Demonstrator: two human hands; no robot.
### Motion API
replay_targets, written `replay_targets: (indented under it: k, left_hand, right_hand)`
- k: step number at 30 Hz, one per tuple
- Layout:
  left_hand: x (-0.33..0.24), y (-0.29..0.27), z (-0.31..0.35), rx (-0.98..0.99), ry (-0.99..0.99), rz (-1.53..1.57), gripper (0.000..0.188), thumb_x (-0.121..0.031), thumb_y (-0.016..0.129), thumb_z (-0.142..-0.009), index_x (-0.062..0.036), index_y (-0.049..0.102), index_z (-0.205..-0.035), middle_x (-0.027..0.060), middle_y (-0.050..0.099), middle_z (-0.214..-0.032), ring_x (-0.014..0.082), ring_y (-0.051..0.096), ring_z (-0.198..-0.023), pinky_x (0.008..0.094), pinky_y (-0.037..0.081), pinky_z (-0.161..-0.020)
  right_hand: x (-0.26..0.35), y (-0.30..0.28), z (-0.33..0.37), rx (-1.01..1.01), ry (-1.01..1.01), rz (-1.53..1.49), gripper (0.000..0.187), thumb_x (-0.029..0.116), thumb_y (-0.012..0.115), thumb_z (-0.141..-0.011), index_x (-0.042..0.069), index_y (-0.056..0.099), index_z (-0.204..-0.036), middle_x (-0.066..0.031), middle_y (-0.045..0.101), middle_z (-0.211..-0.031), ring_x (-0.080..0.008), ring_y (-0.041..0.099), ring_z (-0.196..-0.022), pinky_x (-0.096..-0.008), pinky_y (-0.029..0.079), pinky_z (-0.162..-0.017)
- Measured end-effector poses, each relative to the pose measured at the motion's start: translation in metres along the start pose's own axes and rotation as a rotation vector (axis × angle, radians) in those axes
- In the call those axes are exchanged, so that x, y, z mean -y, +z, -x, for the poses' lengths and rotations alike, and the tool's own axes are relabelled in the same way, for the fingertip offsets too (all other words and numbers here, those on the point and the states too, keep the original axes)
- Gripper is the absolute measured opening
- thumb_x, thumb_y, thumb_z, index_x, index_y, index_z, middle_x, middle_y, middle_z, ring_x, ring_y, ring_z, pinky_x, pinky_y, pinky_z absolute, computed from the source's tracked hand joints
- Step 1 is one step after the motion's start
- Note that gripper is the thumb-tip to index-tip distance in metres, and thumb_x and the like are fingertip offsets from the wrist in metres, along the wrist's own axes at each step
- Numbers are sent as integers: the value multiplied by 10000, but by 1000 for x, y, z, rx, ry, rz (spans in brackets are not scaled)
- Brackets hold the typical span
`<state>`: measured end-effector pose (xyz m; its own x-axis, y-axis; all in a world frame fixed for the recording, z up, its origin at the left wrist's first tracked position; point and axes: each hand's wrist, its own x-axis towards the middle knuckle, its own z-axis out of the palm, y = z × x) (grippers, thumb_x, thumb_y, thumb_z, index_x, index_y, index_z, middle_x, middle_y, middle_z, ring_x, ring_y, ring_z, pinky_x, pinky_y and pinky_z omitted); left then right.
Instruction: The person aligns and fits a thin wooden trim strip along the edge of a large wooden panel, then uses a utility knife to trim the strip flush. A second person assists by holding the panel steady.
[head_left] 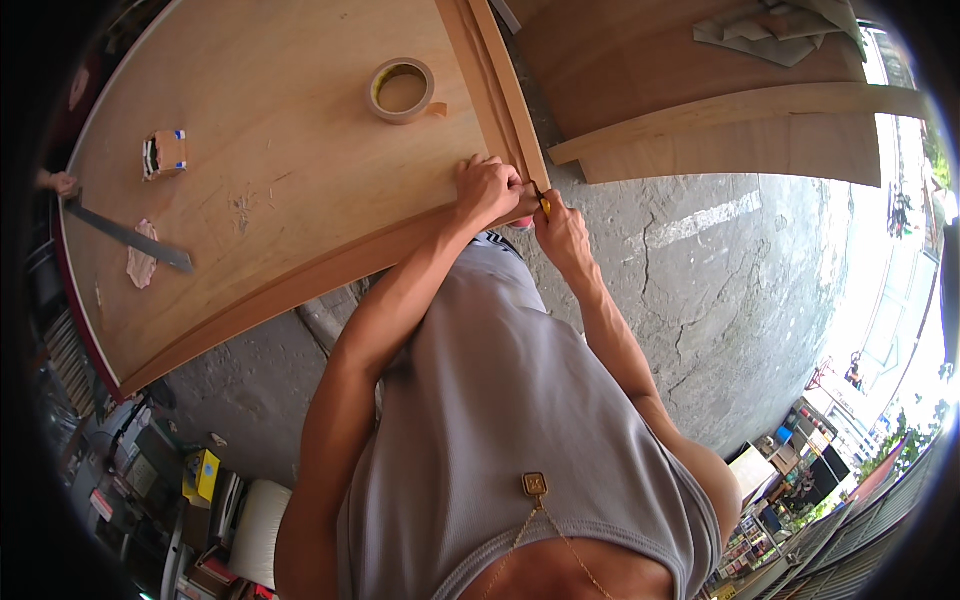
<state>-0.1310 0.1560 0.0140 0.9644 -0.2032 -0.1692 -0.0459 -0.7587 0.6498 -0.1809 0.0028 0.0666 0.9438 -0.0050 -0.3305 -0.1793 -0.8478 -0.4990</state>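
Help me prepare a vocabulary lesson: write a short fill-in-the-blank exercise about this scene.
The person's ____ hand holds a small yellow tool.
The small cardboard box sits to the ____ of the tape roll in this view.
The person's ribbed tank top is ____ in colour.
Missing words: right; left; grey.

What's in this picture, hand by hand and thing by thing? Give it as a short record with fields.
Left hand: curled at the corner of the plywood panel
Right hand: gripping a yellow-handled tool at the same corner; its type is unclear
On the panel: roll of brown tape, small cardboard box, crumpled pink scrap
Far left: another person's hand beside a long metal blade
Floor: cracked grey concrete
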Motion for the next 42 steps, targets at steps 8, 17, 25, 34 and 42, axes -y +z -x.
replay_targets:
  k: [8,17,25,34,42]
  left_hand:
    - [2,2,0,34,-23,-5,75,-282,735,-767,-207,737,-773,21,671,-914,273,577,-993,474,376,-894]
    - [1,6,3,-94,-4,1,53,-236,736,-705,-203,711,-672,14,669,-844,266,587,-945,453,372,-850]
    - [-4,8,-2,-41,-31,24,90,-249,740,-728,-197,708,-663,13,668,-834,270,590,-937,453,373,-840]
    - [-2,5,1,-59,-64,109,145,-337,707,-709,-199,750,-697,60,706,-791,312,644,-787,492,466,-722]
    - [-12,-28,32,-275,-11,118,413,-239,719,-744,-174,614,-1137,76,620,-987,279,605,-955,448,452,-786]
  right_hand:
    - [-2,2,-6,40,-2,-2,236,200,538,-924,50,522,-1106,-283,646,-762,-493,633,-760,-575,501,-678]
    - [-7,3,-5,38,-43,-1,238,215,530,-927,44,514,-1091,-295,641,-746,-507,630,-740,-585,500,-661]
    - [-1,-10,8,118,89,-17,229,162,544,-906,36,510,-1095,-303,641,-826,-516,610,-807,-603,471,-710]
    - [-16,-8,6,211,2,23,376,152,494,-919,84,494,-1289,-291,660,-847,-508,623,-849,-590,485,-727]
    - [1,-35,17,161,-31,-355,297,172,523,-948,13,503,-1198,-90,565,-641,-175,590,-448,-338,484,-376]
